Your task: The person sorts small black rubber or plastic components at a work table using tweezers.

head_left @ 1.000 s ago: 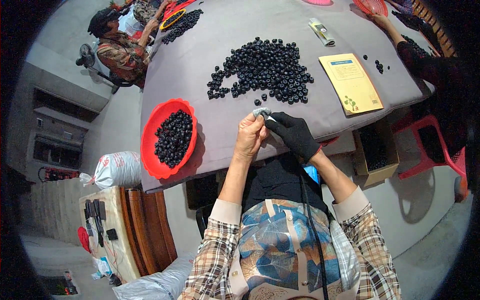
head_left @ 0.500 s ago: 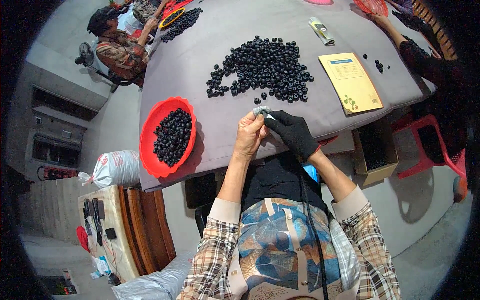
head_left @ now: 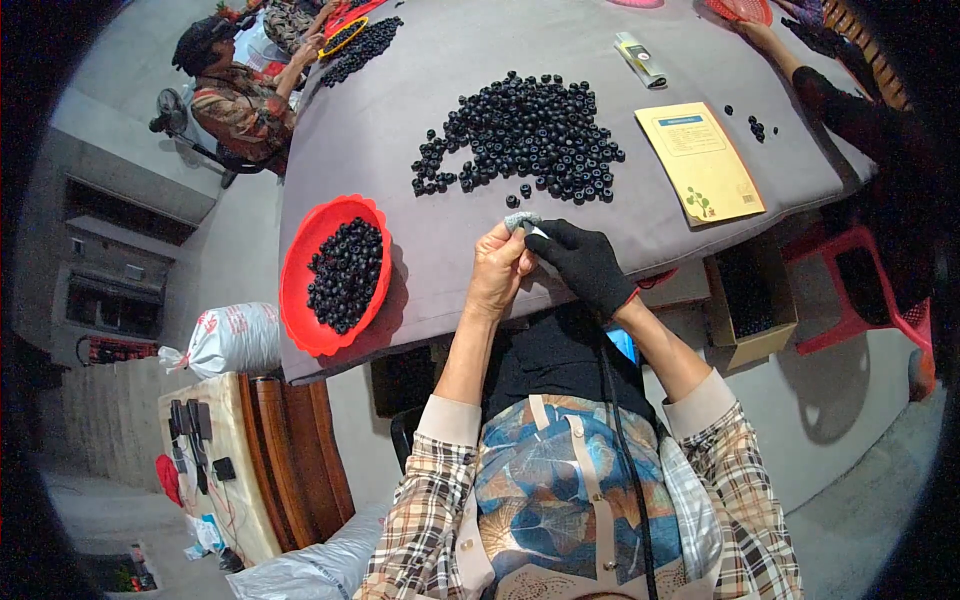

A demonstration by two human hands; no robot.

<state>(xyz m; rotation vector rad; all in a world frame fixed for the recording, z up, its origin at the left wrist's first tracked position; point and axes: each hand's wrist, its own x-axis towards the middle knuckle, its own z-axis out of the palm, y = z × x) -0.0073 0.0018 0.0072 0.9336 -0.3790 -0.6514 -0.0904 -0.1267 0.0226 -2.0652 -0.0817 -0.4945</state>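
Observation:
My bare left hand (head_left: 497, 265) and my black-gloved right hand (head_left: 590, 265) meet at the table's front edge, fingers pinched together. Between their fingertips is a small grey-white cloth-like piece (head_left: 521, 221), which sits over the left fingertips. Whether anything else is pinched there is hidden. Just beyond the hands lies a broad pile of small round black bead-like pieces (head_left: 540, 135), many with a ring-shaped mark. One loose piece (head_left: 513, 201) rests closest to my fingers. To the left, a red scalloped bowl (head_left: 294, 290) holds more small black round pieces (head_left: 345, 275).
A yellow booklet (head_left: 700, 165) and a pale green-white packet (head_left: 640, 60) lie on the grey-covered table (head_left: 450, 270). Other people work at the far left (head_left: 240, 110) and right (head_left: 840, 110). A cardboard box (head_left: 765, 345) and a pink-red chair (head_left: 840, 310) stand at the right.
My hands stay pinched together in nearly the same place. At the far right, the other person's arm has shifted slightly left with the red basket.

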